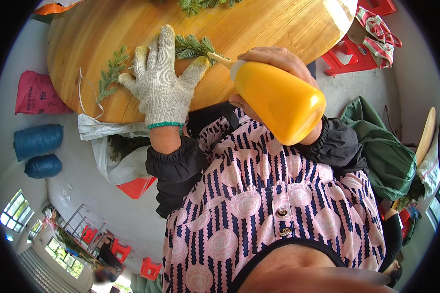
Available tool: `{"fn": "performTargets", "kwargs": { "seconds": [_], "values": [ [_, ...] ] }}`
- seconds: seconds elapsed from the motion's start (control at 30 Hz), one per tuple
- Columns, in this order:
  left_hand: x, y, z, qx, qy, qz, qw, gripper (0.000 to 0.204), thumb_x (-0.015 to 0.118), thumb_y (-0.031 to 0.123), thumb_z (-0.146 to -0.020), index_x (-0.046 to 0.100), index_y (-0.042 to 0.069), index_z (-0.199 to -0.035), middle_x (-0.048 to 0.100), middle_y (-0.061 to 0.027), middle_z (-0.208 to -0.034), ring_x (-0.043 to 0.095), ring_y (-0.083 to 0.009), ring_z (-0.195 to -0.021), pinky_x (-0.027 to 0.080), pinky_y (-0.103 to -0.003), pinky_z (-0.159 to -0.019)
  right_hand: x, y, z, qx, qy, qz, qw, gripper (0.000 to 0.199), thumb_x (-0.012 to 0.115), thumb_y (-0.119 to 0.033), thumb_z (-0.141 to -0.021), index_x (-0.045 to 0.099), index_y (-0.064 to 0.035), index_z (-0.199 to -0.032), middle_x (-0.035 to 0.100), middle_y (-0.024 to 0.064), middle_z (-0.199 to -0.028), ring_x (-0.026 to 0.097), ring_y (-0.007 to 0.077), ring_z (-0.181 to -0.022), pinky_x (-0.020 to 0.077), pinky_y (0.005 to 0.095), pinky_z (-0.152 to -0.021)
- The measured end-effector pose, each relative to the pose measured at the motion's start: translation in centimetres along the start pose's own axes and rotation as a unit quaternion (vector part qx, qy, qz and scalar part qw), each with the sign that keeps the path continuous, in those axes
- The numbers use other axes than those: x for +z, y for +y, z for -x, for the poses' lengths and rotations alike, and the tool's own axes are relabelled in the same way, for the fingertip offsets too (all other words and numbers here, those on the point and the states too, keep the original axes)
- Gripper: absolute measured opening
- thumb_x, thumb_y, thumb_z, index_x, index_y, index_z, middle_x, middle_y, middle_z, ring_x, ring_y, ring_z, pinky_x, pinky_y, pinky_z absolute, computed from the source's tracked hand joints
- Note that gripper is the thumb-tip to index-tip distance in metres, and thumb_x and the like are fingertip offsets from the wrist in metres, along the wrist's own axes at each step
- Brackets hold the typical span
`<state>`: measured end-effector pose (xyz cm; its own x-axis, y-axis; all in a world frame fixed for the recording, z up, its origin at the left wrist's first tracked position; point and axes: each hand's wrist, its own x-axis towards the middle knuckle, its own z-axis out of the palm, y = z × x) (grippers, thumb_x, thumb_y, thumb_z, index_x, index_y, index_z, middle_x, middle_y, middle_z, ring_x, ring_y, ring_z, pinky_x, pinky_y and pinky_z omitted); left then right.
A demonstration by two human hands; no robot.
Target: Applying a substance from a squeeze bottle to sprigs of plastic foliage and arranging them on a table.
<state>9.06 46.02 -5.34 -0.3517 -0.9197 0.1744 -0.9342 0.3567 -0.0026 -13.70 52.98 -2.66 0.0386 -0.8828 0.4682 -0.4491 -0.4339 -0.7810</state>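
My left hand (164,88), in a grey-white knitted glove with yellowed fingertips, lies spread on the round wooden table (259,31). Between its thumb and index finger is a green needle-leaf sprig (194,47), partly hidden by the glove. My bare right hand (283,59) is wrapped round a yellow squeeze bottle (281,100), tilted so that its narrow nozzle (220,59) points at this sprig. Whether the nozzle tip touches it, I cannot tell. A second sprig (113,72) lies left of the glove, close to a thin white strap (82,90).
More greenery (200,6) lies at the table's far edge. A white plastic bag (100,141) hangs below the near left edge. Red stools (347,56) and a green sack (376,146) stand to the right. Left are a pink sack (39,93) and blue bundles (38,141).
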Motion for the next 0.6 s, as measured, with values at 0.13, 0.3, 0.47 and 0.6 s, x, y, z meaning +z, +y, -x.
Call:
{"fn": "performTargets", "kwargs": {
  "seconds": [0.13, 0.3, 0.47, 0.6],
  "values": [
    [0.2, 0.2, -0.4, 0.006, 0.004, 0.001, 1.000, 0.095, 0.065, 0.072, -0.085, 0.041, 0.018, -0.158, 0.058, -0.0086, -0.145, 0.046, -0.0373, -0.138, 0.024, -0.075, -0.106, -0.5, -0.1, 0.4, 0.018, 0.005, 0.005, 1.000, 0.056, 0.093, -0.014, -0.074, 0.065, 0.0002, -0.122, 0.070, 0.0145, -0.114, 0.069, 0.0313, -0.102, 0.0551, 0.0398, -0.090],
    [0.2, 0.1, -0.3, 0.004, 0.009, 0.006, 1.000, 0.093, 0.067, 0.070, -0.084, 0.042, 0.018, -0.157, 0.059, -0.0075, -0.144, 0.046, -0.0371, -0.138, 0.025, -0.074, -0.106, -0.5, 0.6, 0.9, -0.004, 0.025, -0.008, 1.000, 0.057, 0.091, -0.017, -0.074, 0.065, 0.0004, -0.122, 0.070, 0.0146, -0.110, 0.070, 0.0310, -0.099, 0.0553, 0.0373, -0.086],
    [0.5, 0.0, -0.3, 0.011, 0.021, -0.001, 1.000, 0.090, 0.069, 0.067, -0.085, 0.044, 0.018, -0.157, 0.062, -0.0073, -0.142, 0.047, -0.0376, -0.137, 0.025, -0.072, -0.107, -0.9, 1.0, 1.1, -0.041, 0.027, 0.000, 0.999, 0.056, 0.092, -0.022, -0.072, 0.067, -0.0001, -0.118, 0.070, 0.0138, -0.104, 0.070, 0.0295, -0.093, 0.0558, 0.0344, -0.080],
    [0.5, 0.3, -0.4, 0.006, 0.018, 0.000, 1.000, 0.092, 0.070, 0.067, -0.084, 0.043, 0.019, -0.157, 0.062, -0.0080, -0.143, 0.047, -0.0381, -0.137, 0.025, -0.072, -0.107, -1.0, 0.6, 1.5, -0.029, 0.060, 0.029, 0.997, 0.057, 0.094, -0.021, -0.070, 0.068, -0.0007, -0.116, 0.071, 0.0114, -0.103, 0.071, 0.0284, -0.091, 0.0566, 0.0345, -0.079]
  ]
}}
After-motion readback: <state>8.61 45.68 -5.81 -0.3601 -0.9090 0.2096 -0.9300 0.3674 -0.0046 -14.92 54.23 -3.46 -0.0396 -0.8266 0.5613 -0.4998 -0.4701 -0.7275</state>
